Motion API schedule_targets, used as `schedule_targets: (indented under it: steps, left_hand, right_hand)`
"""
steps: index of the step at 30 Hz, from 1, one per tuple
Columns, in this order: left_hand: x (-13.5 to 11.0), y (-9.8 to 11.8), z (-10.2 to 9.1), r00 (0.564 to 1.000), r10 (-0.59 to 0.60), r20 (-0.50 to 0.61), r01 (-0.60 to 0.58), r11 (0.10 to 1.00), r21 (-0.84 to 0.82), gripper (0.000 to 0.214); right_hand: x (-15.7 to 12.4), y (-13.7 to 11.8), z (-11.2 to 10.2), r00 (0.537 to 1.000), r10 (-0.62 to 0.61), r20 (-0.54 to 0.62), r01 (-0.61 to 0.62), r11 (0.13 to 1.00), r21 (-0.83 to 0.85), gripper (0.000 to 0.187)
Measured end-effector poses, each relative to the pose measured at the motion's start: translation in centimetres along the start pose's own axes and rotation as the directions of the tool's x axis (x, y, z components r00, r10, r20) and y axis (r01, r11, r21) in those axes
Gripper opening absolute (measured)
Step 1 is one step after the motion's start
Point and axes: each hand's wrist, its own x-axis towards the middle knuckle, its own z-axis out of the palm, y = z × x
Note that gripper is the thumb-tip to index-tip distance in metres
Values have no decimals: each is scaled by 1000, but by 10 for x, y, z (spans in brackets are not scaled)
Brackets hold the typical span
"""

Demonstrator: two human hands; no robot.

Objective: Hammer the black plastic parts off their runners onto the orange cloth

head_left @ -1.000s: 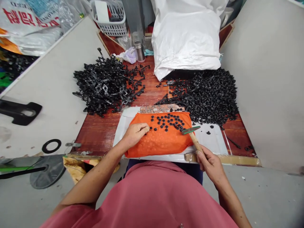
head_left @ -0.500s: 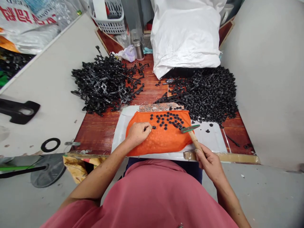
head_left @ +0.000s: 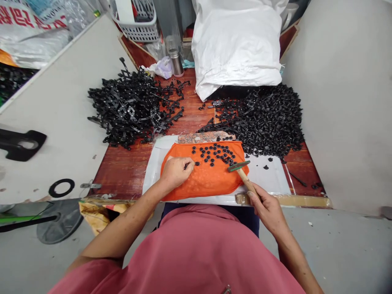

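My right hand (head_left: 266, 205) is closed round the wooden handle of a hammer (head_left: 245, 178). The green and dark metal head hovers over the right side of an orange cloth (head_left: 202, 181). On the cloth's left part, my left hand (head_left: 177, 171) has its fingers pinched together. A bit of a small black part (head_left: 186, 166) shows between thumb and finger; the rest is hidden. Just right of those fingertips lies a round black piece (head_left: 197, 163). Several more round black pieces (head_left: 218, 152) are spread over the cloth between the hand and the hammer head.
A heap of black jointed strips (head_left: 128, 106) stands at left on the red-brown tabletop (head_left: 119, 171). At right is a pile of small black caps (head_left: 272, 118), below a white sack (head_left: 235, 45). A steel bottle (head_left: 175, 62) and grey basket (head_left: 141, 30) stand behind.
The hammer has shifted slightly left over the cloth, with my right hand following. My left hand keeps its pinch in nearly the same place. The whole view has shifted a little.
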Motion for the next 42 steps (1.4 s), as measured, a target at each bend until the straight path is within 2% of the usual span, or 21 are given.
schedule_targets:
  steps: [5,8,21,25,31,37,42]
  left_hand:
    - [4,-11,6,995,-92,49,102,951,-291,28]
    - [6,-16,7,992,-109,61,124,919,-374,30]
    - [5,-4,5,995,-74,67,83,987,-138,28]
    - [5,-7,8,998,-43,41,50,986,-161,30]
    - [7,-14,11,996,-75,54,87,958,-275,31]
    - [6,-11,6,995,-64,75,76,982,-173,28]
    - [7,-14,5,992,-82,93,101,970,-222,29]
  right_hand:
    - [1,-5,-1,1000,-16,18,17,998,-61,49]
    - [1,-5,-1,1000,-12,10,13,998,-53,49]
    - [0,-2,1,1000,1,-7,-2,998,-57,48]
    - [-1,-4,0,1000,-18,8,19,997,-80,48]
    - [-1,-6,0,1000,-13,9,14,995,-95,50]
    - [-1,-7,1,1000,-13,1,13,995,-94,48]
    - [-2,-6,1,1000,-7,0,7,994,-107,49]
